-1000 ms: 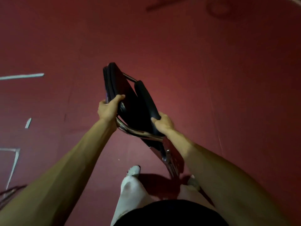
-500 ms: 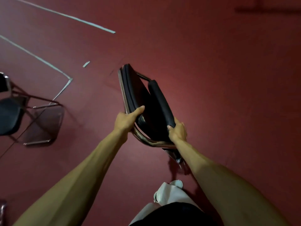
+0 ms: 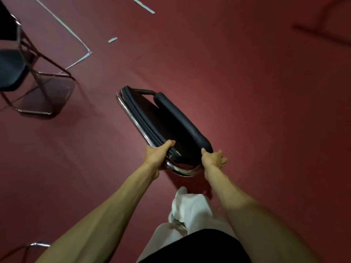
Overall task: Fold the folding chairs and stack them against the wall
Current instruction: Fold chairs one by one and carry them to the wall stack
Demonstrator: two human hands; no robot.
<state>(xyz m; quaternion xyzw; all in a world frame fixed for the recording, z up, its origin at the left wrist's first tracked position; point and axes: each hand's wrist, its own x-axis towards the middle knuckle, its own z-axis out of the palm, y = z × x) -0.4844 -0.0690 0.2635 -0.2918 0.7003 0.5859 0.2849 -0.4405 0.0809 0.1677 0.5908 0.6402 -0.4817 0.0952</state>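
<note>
The left hand [image 3: 156,155] was clamped on the near end of the folded chair [image 3: 167,122], thumb over the seat pad and fingers curled under the chrome tube [image 3: 131,114]. The right hand [image 3: 212,159] gripped the near right corner, thumb pressed on the end of the backrest pad; its other fingers were mostly hidden behind the chair. The chair appeared to be carried clear of the red floor [image 3: 247,92], lying close to flat with its far end pointing away and to the left. No wall was in view.

Several things could have gone wrong. Both grips sat at one end, so the chair's length levered against the wrists, and the polished tube could have slipped through the left fingers. If the halves sprang apart or snapped together, the left fingers, which lay by the gap, risked a pinch. A white trouser leg [image 3: 191,207] was striding just under the near end and could have knocked the frame. The far end could have swung into the open chair [image 3: 11,71] standing at the far left.

No brand, label or writing could be read; the pale tape lines [image 3: 62,23] on the floor were plain strips.
</note>
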